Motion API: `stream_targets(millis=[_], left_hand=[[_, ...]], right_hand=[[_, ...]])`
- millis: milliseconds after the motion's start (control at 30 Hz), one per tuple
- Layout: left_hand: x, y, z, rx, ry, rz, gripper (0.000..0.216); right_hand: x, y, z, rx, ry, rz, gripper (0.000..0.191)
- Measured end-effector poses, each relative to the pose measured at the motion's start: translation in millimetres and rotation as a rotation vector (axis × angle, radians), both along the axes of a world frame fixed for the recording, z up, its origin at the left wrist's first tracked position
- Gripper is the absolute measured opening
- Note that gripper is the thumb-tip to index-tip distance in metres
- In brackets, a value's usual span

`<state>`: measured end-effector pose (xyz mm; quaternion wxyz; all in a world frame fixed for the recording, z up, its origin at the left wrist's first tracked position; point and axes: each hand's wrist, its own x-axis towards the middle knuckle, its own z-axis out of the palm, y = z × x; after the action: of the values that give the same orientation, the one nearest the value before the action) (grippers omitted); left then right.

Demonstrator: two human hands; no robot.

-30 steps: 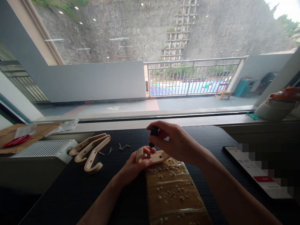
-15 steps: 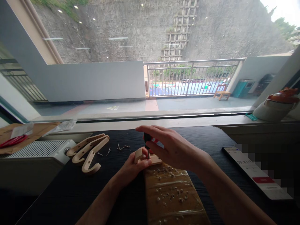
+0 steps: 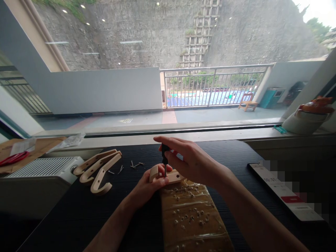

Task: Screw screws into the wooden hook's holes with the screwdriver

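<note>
My left hand [image 3: 149,183] is closed around a curved wooden hook [image 3: 174,177], which lies at the far end of a tape-wrapped board [image 3: 190,206] dotted with many small holes. Gripped in my right hand [image 3: 190,157] is a screwdriver [image 3: 165,154] with a dark handle, held upright. Its shaft points down at the hook beside my left thumb; whether a screw sits under the tip is hidden. To the left lie several more wooden hooks [image 3: 101,180] with drilled holes. Loose screws [image 3: 135,164] are scattered just right of those hooks.
A phone [image 3: 286,192] showing a timer lies on the dark table [image 3: 131,224] at the right. Beyond the table's left edge is a white radiator [image 3: 47,166], with cardboard [image 3: 39,143] and red-handled scissors [image 3: 14,158] behind. A window sill [image 3: 131,140] runs along the back.
My right fingers have shifted slightly up around the screwdriver handle, and more of the hook's flat part with its hole shows. My left hand keeps its hold.
</note>
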<state>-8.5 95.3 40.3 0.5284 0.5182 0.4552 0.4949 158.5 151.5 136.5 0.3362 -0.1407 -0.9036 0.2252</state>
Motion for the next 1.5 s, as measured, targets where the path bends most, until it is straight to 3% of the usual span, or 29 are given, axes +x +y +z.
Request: stream_targets(millis=[267, 567, 767, 1000, 1267, 1500], left_hand=[[0, -1, 7.5, -0.017, 0.041, -0.002, 0.014], [0, -1, 3.6, 0.012, 0.015, -0.013, 0.011], [1, -2, 9.3, 0.015, 0.023, -0.024, 0.010], [-1, 0, 2.7, -0.016, -0.011, -0.024, 0.013], [-1, 0, 0.5, 0.005, 0.011, -0.034, 0.012], [0, 1, -1.7, -0.007, 0.016, -0.025, 0.019]], right_hand=[[0, 0, 0.1, -0.004, 0.035, -0.017, 0.040], [-1, 0, -0.3, 0.039, 0.044, -0.011, 0.040], [-1, 4, -1.9, 0.080, 0.032, -0.102, 0.036], [-4, -4, 1.3, 0.128, -0.013, -0.054, 0.037], [-6, -2, -1.6, 0.188, -0.033, -0.139, 0.038], [-6, -5, -1.4, 0.146, -0.058, -0.145, 0.040]])
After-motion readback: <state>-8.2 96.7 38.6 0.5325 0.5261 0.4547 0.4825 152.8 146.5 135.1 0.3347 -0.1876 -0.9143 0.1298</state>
